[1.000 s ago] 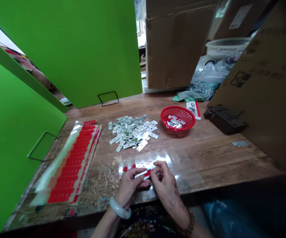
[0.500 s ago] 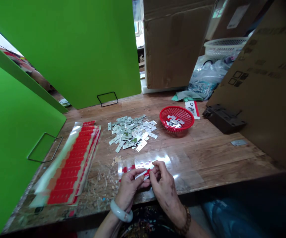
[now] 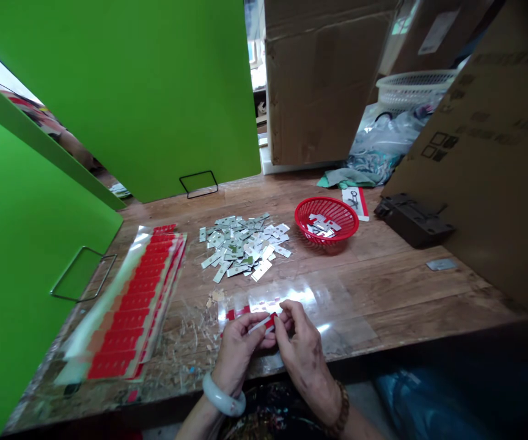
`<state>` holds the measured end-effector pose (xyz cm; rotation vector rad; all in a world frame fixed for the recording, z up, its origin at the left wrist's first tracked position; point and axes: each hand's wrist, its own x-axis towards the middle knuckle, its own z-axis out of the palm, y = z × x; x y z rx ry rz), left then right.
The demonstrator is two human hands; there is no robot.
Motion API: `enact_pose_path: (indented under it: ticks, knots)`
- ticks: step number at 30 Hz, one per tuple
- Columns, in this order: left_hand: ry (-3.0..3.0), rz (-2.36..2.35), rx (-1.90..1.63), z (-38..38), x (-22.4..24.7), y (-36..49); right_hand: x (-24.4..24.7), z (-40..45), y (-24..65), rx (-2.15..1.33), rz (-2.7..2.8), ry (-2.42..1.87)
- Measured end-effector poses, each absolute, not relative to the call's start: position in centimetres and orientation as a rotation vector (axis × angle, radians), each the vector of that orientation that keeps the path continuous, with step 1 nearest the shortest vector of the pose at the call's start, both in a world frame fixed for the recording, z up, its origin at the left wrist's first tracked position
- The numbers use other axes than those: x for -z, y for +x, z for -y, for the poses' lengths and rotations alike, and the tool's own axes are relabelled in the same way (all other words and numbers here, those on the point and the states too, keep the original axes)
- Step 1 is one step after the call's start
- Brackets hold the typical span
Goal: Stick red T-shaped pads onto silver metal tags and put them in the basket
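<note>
Between my two hands is a small flat metal plate (image 3: 258, 324) with a red sticker (image 3: 270, 322) at its right end. My left hand (image 3: 238, 343) pinches the plate between thumb and fingers. The thumb and fingertips of my right hand (image 3: 301, 342) press together at the red end; they partly hide it. Under the hands lies a clear plastic sheet (image 3: 337, 330) with a few red stickers (image 3: 244, 309) on it. Beyond the hands is a loose pile of small metal plates (image 3: 241, 244). A red plastic basket (image 3: 326, 237) holds several plates with red on them.
At left lies a stack of red sticker sheets (image 3: 124, 318). Green panels (image 3: 131, 91) with wire handles stand at the left and back. A dark metal block (image 3: 413, 221), a single plate (image 3: 440, 264) and cardboard boxes (image 3: 323, 91) are at the right and back.
Both hands stay in nearly the same place. The fingers of my right hand have shifted slightly at the red end of the plate.
</note>
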<state>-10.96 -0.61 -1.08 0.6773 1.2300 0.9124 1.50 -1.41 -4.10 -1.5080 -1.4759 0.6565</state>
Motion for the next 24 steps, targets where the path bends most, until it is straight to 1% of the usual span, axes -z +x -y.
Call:
enact_pose_path:
  ticks: [12, 16, 20, 24]
  knots:
    - [0.717, -1.260, -0.923, 0.7, 1.3, -11.3, 4.8, 1.9, 1.4, -0.561, 1.502, -1.468]
    - [0.632, -1.258, -0.916, 0.6, 0.9, -11.3, 4.8, 1.6, 1.7, -0.579, 1.473, -1.484]
    - [0.560, -1.238, -0.884, 0.6, 0.8, -11.8, 4.5, 0.8, 2.5, -0.791, 1.325, -1.480]
    - [0.567, -1.228, -0.884, 0.6, 1.3, -12.2, 4.4, 0.4, 3.2, -1.191, 1.187, -1.393]
